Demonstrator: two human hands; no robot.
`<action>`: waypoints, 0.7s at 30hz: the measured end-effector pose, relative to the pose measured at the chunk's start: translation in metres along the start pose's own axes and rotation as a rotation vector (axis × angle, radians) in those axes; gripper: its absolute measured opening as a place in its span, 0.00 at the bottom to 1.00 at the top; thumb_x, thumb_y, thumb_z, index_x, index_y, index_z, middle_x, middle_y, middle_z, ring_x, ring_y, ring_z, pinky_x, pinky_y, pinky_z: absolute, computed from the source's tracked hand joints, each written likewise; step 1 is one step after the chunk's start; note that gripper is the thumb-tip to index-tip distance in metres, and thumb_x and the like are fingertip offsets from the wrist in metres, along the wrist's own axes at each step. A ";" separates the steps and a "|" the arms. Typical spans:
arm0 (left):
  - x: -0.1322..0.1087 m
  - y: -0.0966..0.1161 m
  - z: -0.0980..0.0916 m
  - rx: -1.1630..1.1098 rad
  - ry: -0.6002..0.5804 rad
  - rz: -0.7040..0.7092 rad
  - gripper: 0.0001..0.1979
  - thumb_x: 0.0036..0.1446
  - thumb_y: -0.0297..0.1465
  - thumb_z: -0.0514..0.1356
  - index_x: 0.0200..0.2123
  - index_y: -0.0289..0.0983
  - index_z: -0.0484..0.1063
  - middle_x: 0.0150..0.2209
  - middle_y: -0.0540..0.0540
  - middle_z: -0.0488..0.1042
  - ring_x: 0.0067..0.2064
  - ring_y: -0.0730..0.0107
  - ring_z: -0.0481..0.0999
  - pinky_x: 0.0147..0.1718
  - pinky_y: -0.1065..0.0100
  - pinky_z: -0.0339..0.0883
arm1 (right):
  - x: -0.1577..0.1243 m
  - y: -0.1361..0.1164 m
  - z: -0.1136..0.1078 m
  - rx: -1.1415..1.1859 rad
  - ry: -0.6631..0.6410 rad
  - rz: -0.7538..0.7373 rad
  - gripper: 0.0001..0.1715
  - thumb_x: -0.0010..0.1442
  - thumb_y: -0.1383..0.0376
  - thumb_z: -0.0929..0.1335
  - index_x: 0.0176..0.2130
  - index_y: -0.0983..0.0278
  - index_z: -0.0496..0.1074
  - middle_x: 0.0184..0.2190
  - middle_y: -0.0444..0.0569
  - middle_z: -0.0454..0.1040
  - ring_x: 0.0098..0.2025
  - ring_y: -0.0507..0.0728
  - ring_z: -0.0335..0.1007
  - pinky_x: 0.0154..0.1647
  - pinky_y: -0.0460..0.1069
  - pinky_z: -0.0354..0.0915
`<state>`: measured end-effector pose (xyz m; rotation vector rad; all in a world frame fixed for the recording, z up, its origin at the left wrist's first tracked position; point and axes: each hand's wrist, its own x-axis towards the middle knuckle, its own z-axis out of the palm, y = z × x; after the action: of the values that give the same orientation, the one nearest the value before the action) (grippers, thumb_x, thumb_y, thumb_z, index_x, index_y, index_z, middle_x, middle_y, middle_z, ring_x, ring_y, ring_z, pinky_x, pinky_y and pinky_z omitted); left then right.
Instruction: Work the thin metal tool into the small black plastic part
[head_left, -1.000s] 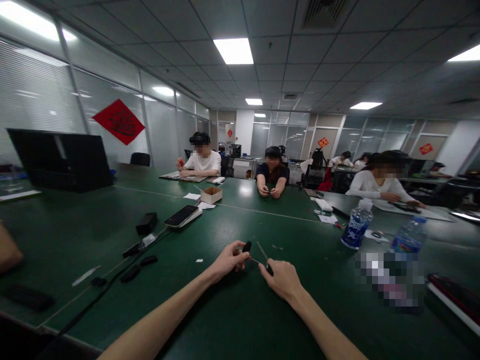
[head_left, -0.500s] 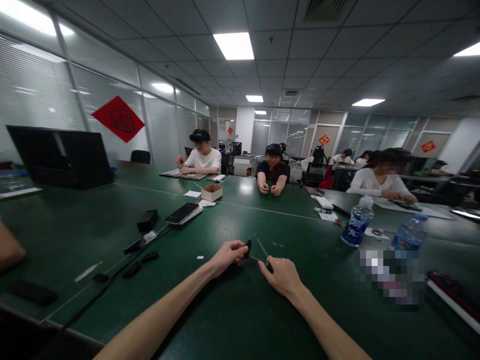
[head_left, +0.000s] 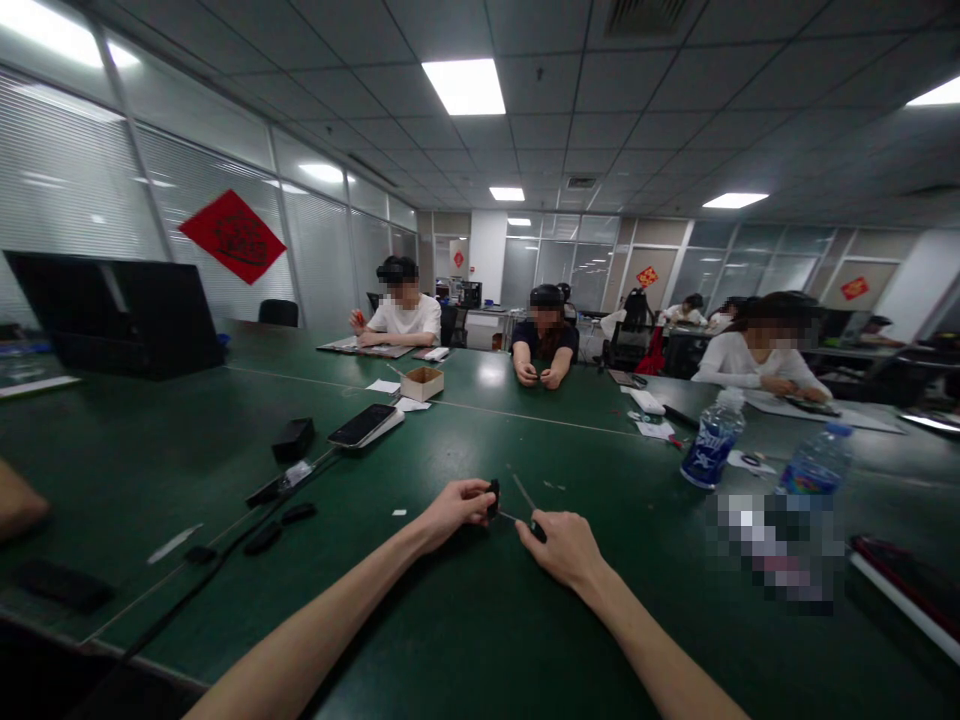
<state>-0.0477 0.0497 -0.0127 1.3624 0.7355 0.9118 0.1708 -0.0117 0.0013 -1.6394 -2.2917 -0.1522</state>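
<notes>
The left hand [head_left: 454,517] sits at lower centre of the frame, fingers curled and pinching a small black object [head_left: 493,498]. Just beside it, the right hand [head_left: 566,552] has its fingers pressed together on a dark piece [head_left: 538,531], and a thin metal rod [head_left: 523,491] angles up and away from that grip. A fine metal pin [head_left: 508,517] spans the narrow gap between the black object and the right hand; the small parts are too tiny to identify further.

Both hands hover over a green table [head_left: 480,620]. To their upper left lie a smartphone [head_left: 362,426] on a white case, a black box [head_left: 294,438] and a black cable [head_left: 225,555]. Farther up, near the centre, stands an open cardboard box [head_left: 422,384]. Two plastic water bottles [head_left: 712,445] stand at right, and a black laptop [head_left: 112,315] stands at the far left. Another person's forearm [head_left: 19,505] enters at the left edge, while three seated co-workers [head_left: 546,340] work across the table
</notes>
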 end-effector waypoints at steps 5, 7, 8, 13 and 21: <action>-0.001 0.002 0.001 0.001 0.008 0.006 0.21 0.50 0.41 0.64 0.41 0.31 0.73 0.38 0.41 0.73 0.37 0.68 0.73 0.35 0.69 0.67 | 0.000 -0.001 -0.001 -0.010 0.007 0.003 0.29 0.65 0.48 0.54 0.30 0.61 0.71 0.27 0.46 0.75 0.29 0.53 0.71 0.30 0.46 0.58; -0.001 0.002 0.001 -0.003 0.009 0.007 0.20 0.50 0.41 0.65 0.41 0.31 0.73 0.39 0.41 0.73 0.38 0.67 0.73 0.35 0.69 0.68 | 0.000 -0.002 -0.002 -0.008 -0.003 0.007 0.29 0.66 0.48 0.54 0.30 0.62 0.71 0.27 0.46 0.75 0.29 0.53 0.71 0.30 0.46 0.58; -0.001 0.002 0.001 -0.004 0.010 0.007 0.20 0.50 0.40 0.65 0.41 0.31 0.73 0.39 0.41 0.73 0.39 0.67 0.73 0.35 0.69 0.68 | 0.000 -0.002 -0.003 -0.008 -0.008 0.011 0.29 0.66 0.48 0.54 0.30 0.62 0.71 0.27 0.47 0.75 0.28 0.53 0.71 0.30 0.46 0.58; -0.001 0.002 0.001 -0.010 0.020 0.008 0.20 0.50 0.41 0.64 0.41 0.31 0.73 0.40 0.40 0.73 0.40 0.66 0.73 0.35 0.68 0.68 | 0.000 -0.003 -0.004 -0.006 0.001 0.013 0.29 0.65 0.48 0.54 0.30 0.62 0.71 0.27 0.47 0.75 0.29 0.53 0.71 0.30 0.46 0.58; -0.002 0.004 0.002 0.009 0.025 -0.004 0.22 0.49 0.42 0.65 0.42 0.32 0.73 0.40 0.40 0.74 0.39 0.66 0.73 0.35 0.67 0.68 | 0.000 0.001 -0.001 0.070 -0.023 0.004 0.30 0.66 0.48 0.53 0.30 0.62 0.72 0.26 0.46 0.75 0.26 0.51 0.70 0.29 0.45 0.60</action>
<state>-0.0477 0.0471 -0.0086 1.3589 0.7616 0.9248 0.1718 -0.0116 0.0020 -1.6192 -2.2839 -0.0520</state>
